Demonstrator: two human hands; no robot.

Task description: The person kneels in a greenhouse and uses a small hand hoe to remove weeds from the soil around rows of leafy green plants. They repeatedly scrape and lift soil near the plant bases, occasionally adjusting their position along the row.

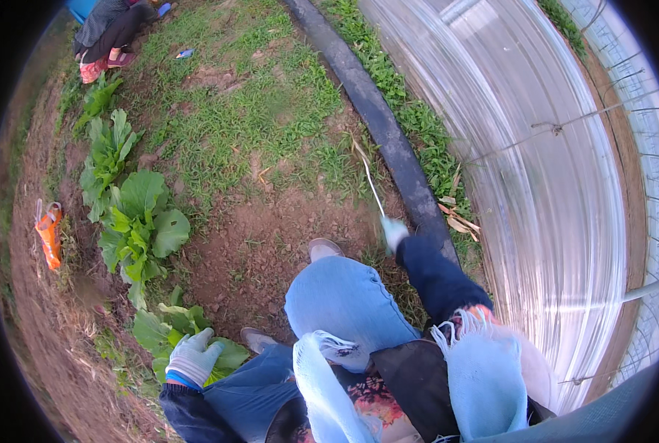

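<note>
My right hand (395, 235), in a pale work glove and blurred, is closed around a thin whitish rod-like tool (372, 183). The tool's far end reaches the grass beside a black hose or pipe (387, 108); its tip is too blurred to name. At the lower left, my left hand (192, 354) wears a white knit glove with a blue cuff. It lies over the broad leaves of a green leafy vegetable plant (155, 332), beside my jeans-clad leg, thumb apart from the fingers. Nothing shows in that hand.
More leafy plants (141, 221) line the left, with an orange bag (49, 235) beyond. Another person (105, 33) crouches at the upper left near a small blue object (185, 53). Clear plastic sheeting (523, 144) with cords spans the right. Dry husks (459, 217) lie beside the pipe.
</note>
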